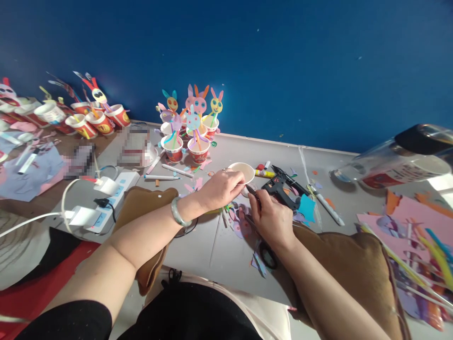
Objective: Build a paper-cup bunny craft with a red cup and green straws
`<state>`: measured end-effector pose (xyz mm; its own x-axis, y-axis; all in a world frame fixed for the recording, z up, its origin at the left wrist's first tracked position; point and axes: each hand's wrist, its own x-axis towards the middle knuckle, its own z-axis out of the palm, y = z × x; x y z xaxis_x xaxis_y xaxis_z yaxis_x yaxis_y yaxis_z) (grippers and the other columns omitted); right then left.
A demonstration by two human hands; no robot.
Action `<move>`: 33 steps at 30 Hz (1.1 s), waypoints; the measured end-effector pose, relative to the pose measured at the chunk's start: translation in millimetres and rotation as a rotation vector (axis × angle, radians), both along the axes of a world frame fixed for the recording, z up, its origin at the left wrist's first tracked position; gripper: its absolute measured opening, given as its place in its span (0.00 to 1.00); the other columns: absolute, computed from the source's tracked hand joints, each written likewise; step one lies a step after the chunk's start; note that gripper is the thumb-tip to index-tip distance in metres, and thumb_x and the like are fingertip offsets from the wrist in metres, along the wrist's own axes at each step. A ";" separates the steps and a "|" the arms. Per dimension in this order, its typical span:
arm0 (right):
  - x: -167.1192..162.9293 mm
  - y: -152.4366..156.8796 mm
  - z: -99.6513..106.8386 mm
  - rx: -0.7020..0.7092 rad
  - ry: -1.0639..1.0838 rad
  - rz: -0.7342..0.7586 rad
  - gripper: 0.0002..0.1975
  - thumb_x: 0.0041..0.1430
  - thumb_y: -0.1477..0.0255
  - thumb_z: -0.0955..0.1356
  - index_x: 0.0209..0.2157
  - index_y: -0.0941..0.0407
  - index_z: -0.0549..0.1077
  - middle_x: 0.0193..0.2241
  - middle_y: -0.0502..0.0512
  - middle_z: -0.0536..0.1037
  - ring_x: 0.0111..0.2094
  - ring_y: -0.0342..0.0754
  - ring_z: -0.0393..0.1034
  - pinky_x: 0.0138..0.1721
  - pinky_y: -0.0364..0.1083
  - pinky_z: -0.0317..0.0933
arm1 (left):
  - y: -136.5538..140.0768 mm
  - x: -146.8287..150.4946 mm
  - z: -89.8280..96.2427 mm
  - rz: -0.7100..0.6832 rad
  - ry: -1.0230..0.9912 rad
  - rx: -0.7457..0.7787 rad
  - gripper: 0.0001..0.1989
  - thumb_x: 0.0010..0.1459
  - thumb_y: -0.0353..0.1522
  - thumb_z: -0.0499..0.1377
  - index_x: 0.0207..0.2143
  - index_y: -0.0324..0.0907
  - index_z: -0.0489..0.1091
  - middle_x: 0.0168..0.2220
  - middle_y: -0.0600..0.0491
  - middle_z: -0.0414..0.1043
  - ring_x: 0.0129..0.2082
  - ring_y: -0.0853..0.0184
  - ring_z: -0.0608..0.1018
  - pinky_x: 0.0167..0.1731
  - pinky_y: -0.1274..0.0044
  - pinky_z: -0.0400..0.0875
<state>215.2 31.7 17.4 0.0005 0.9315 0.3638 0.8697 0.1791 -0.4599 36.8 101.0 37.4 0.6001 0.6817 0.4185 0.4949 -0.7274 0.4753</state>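
In the head view, the cup (pixel 245 171) is pinched at its near rim by the left hand (pixel 223 188), the nearer one, at two o'clock from it; a dark tool (pixel 252 191) is grasped by the right hand (pixel 272 215), its long axis pointed to eleven o'clock, cupward.

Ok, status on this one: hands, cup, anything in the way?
Left hand holding paper cup at its rim. Right hand gripping dark tool, tip near cup. Black glue gun just beyond right hand; paper scraps scattered below.
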 end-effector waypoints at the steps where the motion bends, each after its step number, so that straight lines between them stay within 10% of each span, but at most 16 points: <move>1: -0.4 0.6 1.3 -0.063 0.114 0.035 0.20 0.67 0.54 0.61 0.29 0.55 0.68 0.19 0.50 0.68 0.20 0.43 0.58 0.23 0.44 0.44 | 0.1 0.4 -0.5 0.004 0.007 0.003 0.09 0.68 0.32 0.52 0.33 0.41 0.66 0.32 0.49 0.73 0.37 0.62 0.76 0.39 0.72 0.67; 7: -3.1 3.3 5.8 -0.492 0.758 0.208 0.23 0.65 0.47 0.62 0.28 0.52 0.62 0.15 0.41 0.57 0.15 0.40 0.47 0.19 0.42 0.46 | -0.7 1.3 -0.9 0.017 0.042 0.017 0.09 0.68 0.31 0.52 0.33 0.41 0.66 0.32 0.49 0.74 0.38 0.62 0.76 0.40 0.71 0.68; 15: -0.8 0.0 -0.4 -0.046 0.093 -0.016 0.19 0.66 0.55 0.62 0.30 0.55 0.69 0.19 0.51 0.68 0.19 0.43 0.55 0.24 0.44 0.41 | -2.0 2.0 -2.5 0.025 0.060 0.052 0.09 0.68 0.32 0.53 0.33 0.41 0.67 0.32 0.50 0.75 0.37 0.62 0.76 0.39 0.72 0.67; 22: -1.4 3.7 3.6 -0.437 0.681 0.195 0.22 0.66 0.50 0.62 0.28 0.52 0.62 0.15 0.42 0.58 0.17 0.41 0.49 0.21 0.42 0.46 | -1.8 3.6 -5.3 0.031 0.061 0.168 0.09 0.67 0.30 0.52 0.32 0.41 0.67 0.30 0.51 0.76 0.35 0.63 0.77 0.41 0.71 0.67; 33: 3.5 2.1 -6.2 0.070 -0.060 0.016 0.23 0.70 0.55 0.58 0.35 0.56 0.74 0.23 0.55 0.77 0.21 0.46 0.67 0.24 0.43 0.47 | -2.6 4.0 -7.1 0.027 -0.020 0.167 0.10 0.69 0.33 0.52 0.33 0.42 0.68 0.31 0.51 0.76 0.35 0.64 0.77 0.43 0.71 0.68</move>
<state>218.8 33.8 11.2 -0.0379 0.9033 0.4273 0.8919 0.2233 -0.3931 40.8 98.4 30.3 0.5730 0.6174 0.5389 0.5072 -0.7837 0.3585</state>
